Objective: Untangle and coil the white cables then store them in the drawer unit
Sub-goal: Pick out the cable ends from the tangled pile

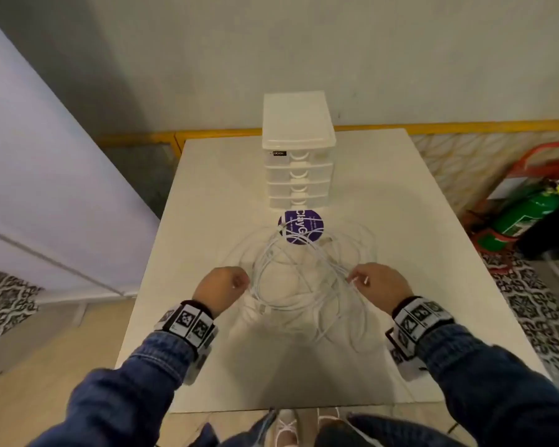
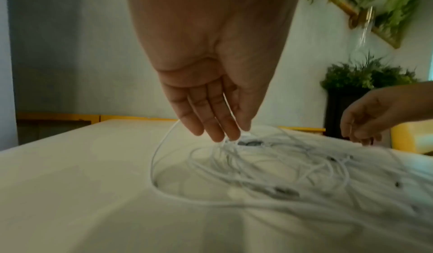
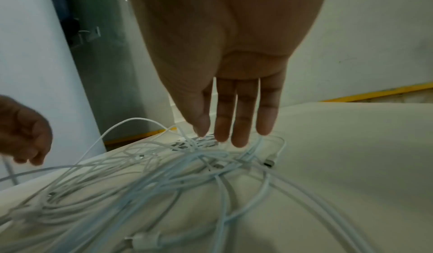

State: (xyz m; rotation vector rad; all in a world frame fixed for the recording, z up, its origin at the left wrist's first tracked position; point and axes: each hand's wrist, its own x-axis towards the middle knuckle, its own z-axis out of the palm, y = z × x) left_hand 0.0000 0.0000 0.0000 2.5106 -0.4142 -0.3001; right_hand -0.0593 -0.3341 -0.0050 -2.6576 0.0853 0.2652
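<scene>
A tangle of white cables (image 1: 304, 285) lies in loose loops on the white table (image 1: 400, 204), in front of a white four-drawer unit (image 1: 299, 150) whose drawers are all closed. My left hand (image 1: 239, 282) is at the tangle's left edge; in the left wrist view my left hand (image 2: 234, 134) points down, thumb and fingers pinching one strand that arcs off the cables (image 2: 269, 173). My right hand (image 1: 357, 279) is at the right edge. In the right wrist view my right hand (image 3: 211, 134) has thumb and forefinger pinching strands lifted from the cables (image 3: 187, 179).
A round purple sticker (image 1: 300, 225) lies on the table between the drawer unit and the cables, partly under the loops. A green fire extinguisher (image 1: 526, 214) stands on the floor to the right. A wall is close behind the table's far edge.
</scene>
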